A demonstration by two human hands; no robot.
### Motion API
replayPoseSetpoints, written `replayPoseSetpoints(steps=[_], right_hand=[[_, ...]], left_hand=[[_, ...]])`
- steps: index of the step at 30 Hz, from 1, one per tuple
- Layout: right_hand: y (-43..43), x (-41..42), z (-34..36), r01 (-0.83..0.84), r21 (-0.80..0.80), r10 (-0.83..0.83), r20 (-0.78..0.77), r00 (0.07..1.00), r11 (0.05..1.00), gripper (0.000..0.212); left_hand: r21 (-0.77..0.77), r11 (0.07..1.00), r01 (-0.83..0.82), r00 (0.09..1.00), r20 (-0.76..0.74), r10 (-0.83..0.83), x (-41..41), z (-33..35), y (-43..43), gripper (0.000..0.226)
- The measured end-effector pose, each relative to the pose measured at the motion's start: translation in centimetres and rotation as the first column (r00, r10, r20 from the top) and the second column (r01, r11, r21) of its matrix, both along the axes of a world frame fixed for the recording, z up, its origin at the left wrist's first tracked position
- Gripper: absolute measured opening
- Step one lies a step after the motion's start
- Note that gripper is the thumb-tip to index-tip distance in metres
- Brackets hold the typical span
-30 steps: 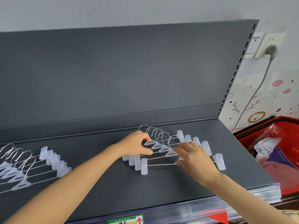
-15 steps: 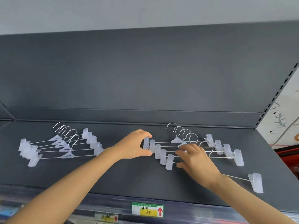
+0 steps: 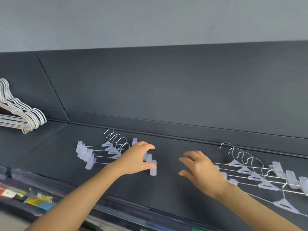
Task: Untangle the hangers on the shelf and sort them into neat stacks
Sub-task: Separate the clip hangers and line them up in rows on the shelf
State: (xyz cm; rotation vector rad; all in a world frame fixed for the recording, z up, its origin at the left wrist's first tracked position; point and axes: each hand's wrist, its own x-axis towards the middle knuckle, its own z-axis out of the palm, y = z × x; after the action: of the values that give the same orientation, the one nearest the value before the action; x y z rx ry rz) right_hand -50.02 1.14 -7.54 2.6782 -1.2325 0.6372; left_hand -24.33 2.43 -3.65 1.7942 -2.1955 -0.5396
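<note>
Two groups of clear clip hangers with metal hooks lie on the dark grey shelf (image 3: 166,190). The left stack (image 3: 100,152) is fanned neatly. My left hand (image 3: 135,159) curls over its right-end clips (image 3: 152,167), with the thumb in front of them and the fingers behind. The right stack (image 3: 250,172) is also fanned. One hanger (image 3: 285,204) lies askew across its near right side. My right hand (image 3: 200,170) hovers over the right stack's left-end clips, fingers spread and holding nothing.
A bundle of white plastic clothes hangers (image 3: 18,114) rests at the far left against the back panel (image 3: 166,89). Price labels (image 3: 38,200) line the shelf's front edge. A bare strip of shelf separates the two clip-hanger stacks.
The view swung left. My left hand left the right stack's clips and went to the left stack's right-end clips. My right hand lifted off the right stack and spread its fingers.
</note>
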Motion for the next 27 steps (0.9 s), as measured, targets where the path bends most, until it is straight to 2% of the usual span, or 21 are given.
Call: replayPoseSetpoints(steps=[8, 12, 16, 19, 23, 27], right_hand=[[-0.3, 12.6, -0.9, -0.059, 0.046, 0.061, -0.055, 0.997, 0.997, 0.042], [-0.4, 17.5, -1.4, -0.05, 0.049, 0.054, -0.102, 0.993, 0.998, 0.042], [-0.9, 20.2, -2.6, -0.01, 0.102, 0.025, -0.142, 0.99, 0.995, 0.04], [-1.1, 20.9, -2.6, 0.054, 0.105, -0.031, -0.211, 0.977, 0.993, 0.04], [-1.4, 20.8, -3.5, 0.114, 0.228, -0.059, -0.234, 0.971, 0.967, 0.024], [-0.6, 20.7, -2.7, 0.127, 0.202, -0.074, -0.248, 0.966, 0.971, 0.018]], left_hand=[[-0.03, 0.998, -0.054, 0.998, 0.027, 0.055, 13.8, -0.3, -1.3, 0.063], [0.022, 0.996, -0.086, 0.993, 0.079, 0.084, 18.6, -0.6, -3.4, 0.064], [0.13, 0.988, -0.083, 0.991, 0.117, 0.067, 20.8, -1.8, -5.1, 0.066], [0.208, 0.977, -0.05, 0.998, 0.056, 0.039, 21.2, -2.6, -5.8, 0.067], [0.212, 0.977, 0.005, 0.999, 0.031, -0.012, 21.0, -3.2, -6.5, 0.068], [0.205, 0.978, 0.036, 0.999, 0.016, -0.04, 20.6, -3.5, -6.8, 0.065]])
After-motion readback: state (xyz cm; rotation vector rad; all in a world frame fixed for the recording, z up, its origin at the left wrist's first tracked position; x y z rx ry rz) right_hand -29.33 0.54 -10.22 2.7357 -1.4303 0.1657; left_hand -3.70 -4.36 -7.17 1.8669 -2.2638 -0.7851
